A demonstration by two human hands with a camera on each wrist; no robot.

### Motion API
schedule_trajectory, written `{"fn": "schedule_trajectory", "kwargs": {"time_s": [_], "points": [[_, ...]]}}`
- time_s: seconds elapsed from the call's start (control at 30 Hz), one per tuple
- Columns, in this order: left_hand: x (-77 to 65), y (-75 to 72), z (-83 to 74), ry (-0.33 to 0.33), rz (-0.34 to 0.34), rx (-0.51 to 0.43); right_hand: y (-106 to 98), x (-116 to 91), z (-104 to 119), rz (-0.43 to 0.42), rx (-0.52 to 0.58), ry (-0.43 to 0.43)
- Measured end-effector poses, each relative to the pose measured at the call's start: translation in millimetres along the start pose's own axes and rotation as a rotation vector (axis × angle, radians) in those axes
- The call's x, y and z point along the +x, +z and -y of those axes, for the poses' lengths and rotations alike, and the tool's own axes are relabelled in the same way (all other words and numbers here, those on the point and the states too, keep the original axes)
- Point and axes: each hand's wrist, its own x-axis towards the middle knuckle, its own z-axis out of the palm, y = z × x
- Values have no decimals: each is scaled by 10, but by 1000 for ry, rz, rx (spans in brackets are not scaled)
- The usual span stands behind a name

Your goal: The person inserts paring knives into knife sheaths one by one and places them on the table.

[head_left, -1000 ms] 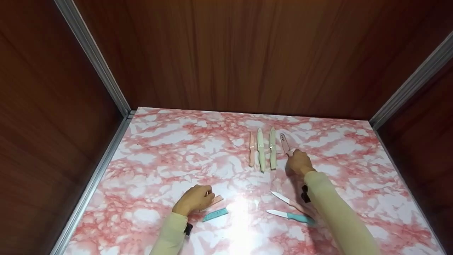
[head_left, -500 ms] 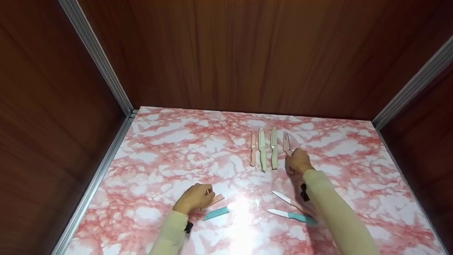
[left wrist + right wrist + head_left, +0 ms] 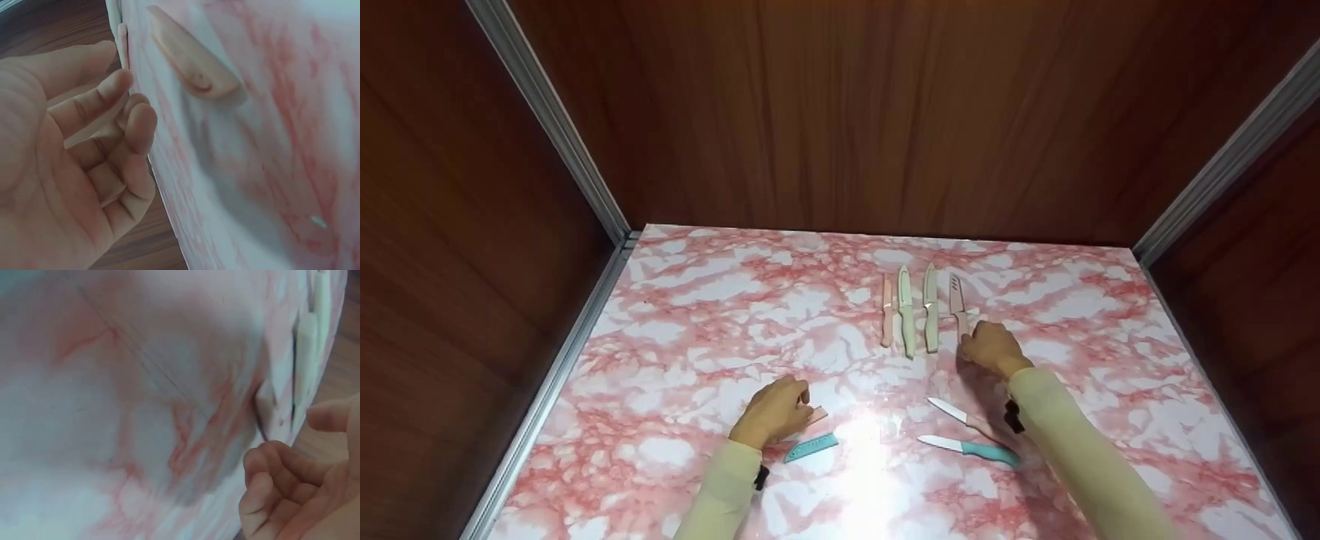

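In the head view my right hand (image 3: 992,346) is at the handle end of a sheathed pink knife (image 3: 958,306). The right wrist view shows its thumb apart from loosely bent fingers, nothing between them, close to the pink handle (image 3: 269,408). My left hand (image 3: 774,409) hovers over a pink blade sheath (image 3: 191,56), fingers loosely curled and holding nothing. Just in front of that lies a teal sheath (image 3: 811,448). Two bare-bladed knives, one pink-handled (image 3: 981,426) and one teal-handled (image 3: 988,451), lie near my right forearm.
Left of the sheathed pink knife, a narrow pink knife (image 3: 886,319) and two pale green knives (image 3: 907,322) (image 3: 931,319) lie side by side. Dark wooden panels (image 3: 840,120) wall the marbled table (image 3: 697,330) at the back and sides.
The right hand straightened the sheathed pink knife alongside the other knives, then let go and slid back to its handle end. The left hand has barely moved.
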Motion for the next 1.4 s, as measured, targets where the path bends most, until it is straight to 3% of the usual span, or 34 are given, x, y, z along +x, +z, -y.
{"fn": "schedule_trajectory", "kwargs": {"time_s": [0.37, 0.7, 1.0, 1.2, 1.4], "points": [[4, 101, 16, 8, 1, 39, -6, -329, -27, 36, -61, -123], [14, 154, 25, -13, 12, 30, 65, -602, -132, 42, -67, -324], [31, 174, 34, 22, -24, 34, 124, -799, -251, 18, -47, -361], [49, 138, 37, 88, -56, 31, 131, -885, -268, 64, -28, -401], [53, 11, -36, 102, -83, 18, 150, -952, -287, 125, -37, -420]]}}
